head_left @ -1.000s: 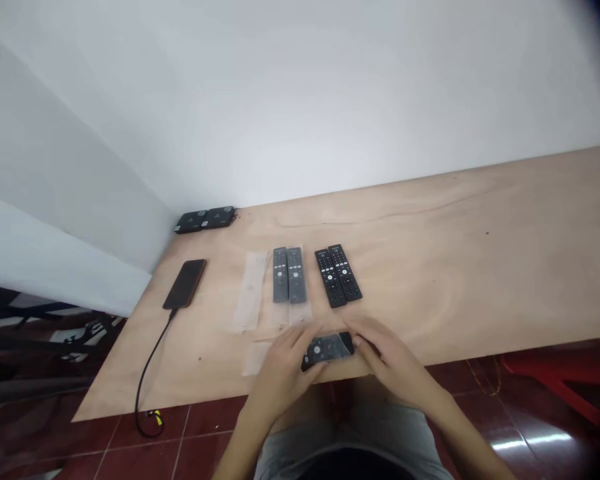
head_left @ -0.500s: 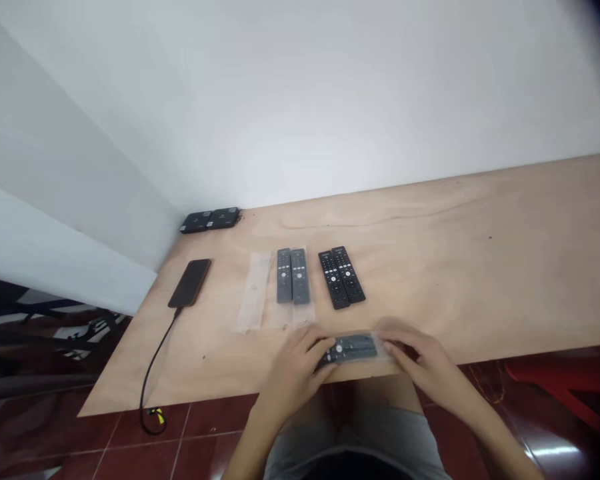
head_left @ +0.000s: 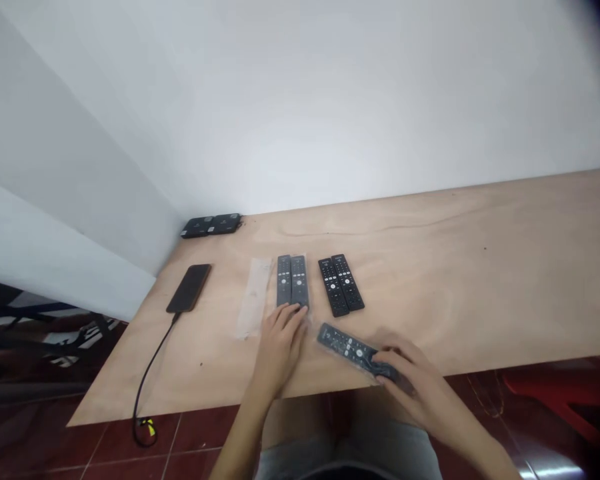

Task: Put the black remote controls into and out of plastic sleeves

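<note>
The person's right hand (head_left: 409,380) is closed around the near end of a slim black remote control wrapped in clear plastic film (head_left: 353,350), with the fingers curled over it. That remote is lying slantwise just above the front edge of the worktop, its far end pointing up and to the left, and it is sitting between the two hands without touching the left one.

The person's left hand (head_left: 280,350) is reaching forward, its fingertips (head_left: 294,311) touching the near end of two slim grey remote controls (head_left: 291,281). Whether this hand is gripping them or only resting there, the view does not show. The grey remotes are lying side by side on a clear plastic sleeve (head_left: 293,263), and a second, flat clear plastic sleeve (head_left: 254,297) is lying just to their left. Just to their right, two slim black remote controls (head_left: 341,284) are lying side by side, bare of any wrapping.

Farther left on the pale plywood worktop (head_left: 460,293), a black smartphone (head_left: 189,288) is lying with a thin black cable (head_left: 153,373) trailing over the edge. Two flat black boxes (head_left: 211,225) are sitting in the far corner against the white wall (head_left: 300,100). Dark red floor tiles (head_left: 200,430) are showing below.
</note>
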Demonstrator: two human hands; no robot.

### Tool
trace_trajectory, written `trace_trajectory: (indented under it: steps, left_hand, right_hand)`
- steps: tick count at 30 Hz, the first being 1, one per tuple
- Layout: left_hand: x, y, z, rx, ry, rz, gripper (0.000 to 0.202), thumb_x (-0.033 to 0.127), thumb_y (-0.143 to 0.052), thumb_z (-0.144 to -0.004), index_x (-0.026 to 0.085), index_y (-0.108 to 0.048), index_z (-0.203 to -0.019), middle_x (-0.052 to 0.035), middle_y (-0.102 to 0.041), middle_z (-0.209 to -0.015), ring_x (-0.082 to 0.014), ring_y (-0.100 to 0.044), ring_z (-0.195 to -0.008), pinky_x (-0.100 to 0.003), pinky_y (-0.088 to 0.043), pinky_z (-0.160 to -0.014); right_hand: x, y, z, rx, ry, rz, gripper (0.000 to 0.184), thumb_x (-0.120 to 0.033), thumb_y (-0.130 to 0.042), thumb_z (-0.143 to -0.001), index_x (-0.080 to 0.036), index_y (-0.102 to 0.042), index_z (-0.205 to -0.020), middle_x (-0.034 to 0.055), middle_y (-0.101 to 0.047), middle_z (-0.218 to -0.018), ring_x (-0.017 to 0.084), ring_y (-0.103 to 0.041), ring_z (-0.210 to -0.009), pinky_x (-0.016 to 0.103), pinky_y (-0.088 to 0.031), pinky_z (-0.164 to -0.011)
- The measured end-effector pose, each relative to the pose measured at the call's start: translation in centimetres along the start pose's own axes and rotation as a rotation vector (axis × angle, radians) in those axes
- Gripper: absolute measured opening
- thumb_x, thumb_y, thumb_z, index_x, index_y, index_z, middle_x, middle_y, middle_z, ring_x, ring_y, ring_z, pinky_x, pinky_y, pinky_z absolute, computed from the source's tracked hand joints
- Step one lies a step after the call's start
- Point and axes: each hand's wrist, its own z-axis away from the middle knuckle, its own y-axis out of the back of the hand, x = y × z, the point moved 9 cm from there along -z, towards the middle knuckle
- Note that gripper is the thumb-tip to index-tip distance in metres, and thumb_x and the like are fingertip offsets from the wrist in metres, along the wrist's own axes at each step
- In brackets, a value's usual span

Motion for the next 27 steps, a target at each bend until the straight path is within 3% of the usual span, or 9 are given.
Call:
trace_trajectory:
  steps: [4, 7, 12, 15, 20, 24, 27]
  left_hand:
    - [-1.5, -0.2, 0.4, 0.02, 0.088, -0.051, 0.023, 0.02, -0.06, -0.108, 0.025, -0.076, -0.124, -0.0117, -0.07, -0.136, -0.0319, -0.067, -0.124, -0.054, -0.058, -0.109]
    - [-1.4, -0.3, 0.7, 0.036, 0.127, -0.042, 0.019, 0.022, -0.058, -0.109, 0.023, -0.077, -0.114, -0.0122, -0.069, -0.132, -0.0317, -0.067, -0.12, -0.053, -0.058, -0.107]
    - [-1.6, -0.2, 0.9, 0.051, 0.158, -0.026, 0.017, 0.024, -0.059, -0.109, 0.023, -0.076, -0.109, -0.0116, -0.068, -0.127, -0.0307, -0.067, -0.116, -0.051, -0.059, -0.104]
    - [-1.5, -0.3, 1.0, 0.038, 0.153, -0.029, 0.014, 0.023, -0.061, -0.107, 0.023, -0.075, -0.11, -0.0114, -0.067, -0.128, -0.0315, -0.066, -0.118, -0.052, -0.057, -0.106]
    - [-1.2, -0.5, 1.0, 0.015, 0.143, -0.017, 0.012, 0.02, -0.062, -0.106, 0.022, -0.073, -0.108, -0.0119, -0.065, -0.128, -0.0311, -0.065, -0.12, -0.052, -0.058, -0.107]
    - [-0.8, -0.5, 1.0, 0.007, 0.099, -0.002, 0.027, 0.016, -0.065, -0.103, 0.023, -0.073, -0.128, -0.0129, -0.063, -0.135, -0.0314, -0.063, -0.125, -0.051, -0.058, -0.109]
    - [-0.3, -0.6, 1.1, -0.019, 0.047, -0.005, 0.048, 0.012, -0.065, -0.1, 0.027, -0.067, -0.146, -0.0134, -0.061, -0.145, -0.0327, -0.059, -0.134, -0.054, -0.056, -0.115]
  right_hand:
    - [-1.9, -2.8, -1.1, 0.054, 0.01, -0.011, 0.02, -0.024, -0.06, -0.109, -0.028, -0.073, -0.124, 0.0127, -0.067, -0.13, 0.028, -0.072, -0.117, 0.039, -0.066, -0.099]
    - [-2.8, -3.9, -1.9, 0.166, 0.037, 0.04, 0.027, -0.024, -0.057, -0.11, -0.027, -0.071, -0.133, 0.0148, -0.064, -0.135, 0.028, -0.073, -0.115, 0.042, -0.066, -0.1]
    - [-3.6, -5.7, -3.7, 0.178, 0.019, 0.162, 0.041, -0.024, -0.053, -0.112, -0.029, -0.065, -0.151, 0.0161, -0.063, -0.144, 0.032, -0.067, -0.127, 0.05, -0.064, -0.106]
    - [-4.4, -6.4, -5.9, 0.193, 0.018, 0.269, 0.044, -0.024, -0.053, -0.112, -0.026, -0.063, -0.154, 0.017, -0.063, -0.146, 0.035, -0.064, -0.126, 0.055, -0.061, -0.106]
    - [-5.0, -8.0, -11.1, 0.189, 0.03, 0.451, 0.046, -0.02, -0.051, -0.111, -0.016, -0.063, -0.155, 0.0206, -0.063, -0.148, 0.035, -0.062, -0.113, 0.055, -0.058, -0.099]
    - [-5.1, -8.5, -13.8, 0.2, 0.011, 0.596, 0.052, -0.018, -0.051, -0.108, -0.018, -0.059, -0.159, 0.0189, -0.063, -0.154, 0.04, -0.056, -0.114, 0.057, -0.054, -0.092]
    - [-5.1, -8.0, -13.5, 0.246, 0.022, 0.587, 0.046, -0.02, -0.051, -0.11, -0.024, -0.065, -0.154, 0.0151, -0.064, -0.155, 0.042, -0.054, -0.126, 0.058, -0.05, -0.096]
